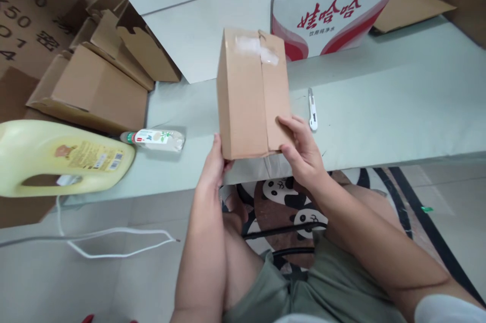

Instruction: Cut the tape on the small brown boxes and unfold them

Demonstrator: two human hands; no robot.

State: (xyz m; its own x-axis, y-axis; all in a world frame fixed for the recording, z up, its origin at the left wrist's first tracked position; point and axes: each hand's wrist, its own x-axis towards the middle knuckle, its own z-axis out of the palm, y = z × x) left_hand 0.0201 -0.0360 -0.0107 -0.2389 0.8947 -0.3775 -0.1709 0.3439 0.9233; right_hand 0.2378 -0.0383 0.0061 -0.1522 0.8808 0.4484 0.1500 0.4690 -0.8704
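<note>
Between my two hands is a small brown cardboard box (246, 105), tilted over the front part of the pale green table (383, 105). Its flaps meet along a seam, with whitish tape near the far end. At the near left corner, my left hand (214, 163) grips the box, its thumb up along the side and the other fingers mostly hidden beneath. My right hand (304, 153) holds the near right corner, thumb and a finger on the cardboard. A white utility knife (312, 109) lies on the table to the right of the box.
White cartons (212, 29) and a red-and-white water carton (334, 14) stand at the back. On the left are several brown boxes (98, 90), a large yellow jug (87, 151) and a clear bottle (157, 139) on its side. A white cable (114, 254) hangs below the table edge.
</note>
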